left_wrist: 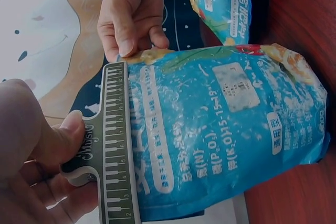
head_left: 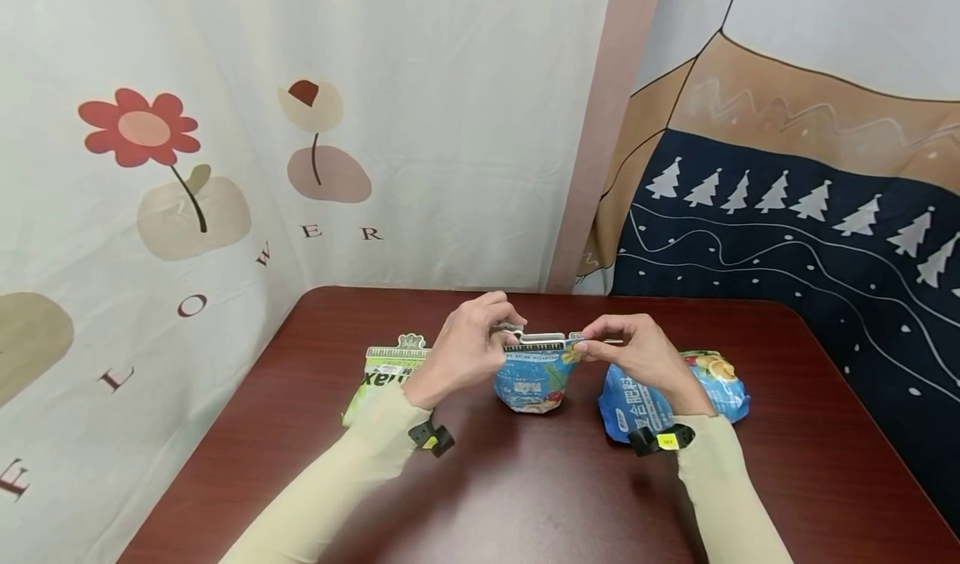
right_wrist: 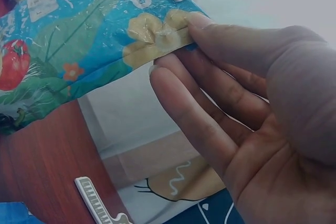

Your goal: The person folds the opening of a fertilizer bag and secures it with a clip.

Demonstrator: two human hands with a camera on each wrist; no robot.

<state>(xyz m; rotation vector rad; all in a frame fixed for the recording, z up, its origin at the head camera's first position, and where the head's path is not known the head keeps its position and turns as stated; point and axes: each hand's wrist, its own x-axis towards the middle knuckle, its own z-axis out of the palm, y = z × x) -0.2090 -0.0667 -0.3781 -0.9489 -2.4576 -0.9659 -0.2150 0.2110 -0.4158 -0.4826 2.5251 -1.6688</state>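
My left hand (head_left: 468,343) pinches the handle of a long clip (left_wrist: 115,140) with a piano-key ruler print and the word "Music". The clip lies across the top edge of a blue fertilizer bag (left_wrist: 210,129), which hangs or stands below it; whether its bottom touches the table cannot be told. With thumb and fingertips my right hand (head_left: 637,351) pinches the bag's top corner, just beyond the clip's end, where yellow print (right_wrist: 144,38) shows. In the right wrist view only the clip's near end is visible.
A second blue bag (head_left: 637,406) lies to the right, partly under my right forearm. On the left, a green bag (head_left: 375,381) has a similar clip (head_left: 405,347) on top. Another piano-print clip (right_wrist: 94,200) lies on the dark red table (head_left: 540,497) behind the held bag.
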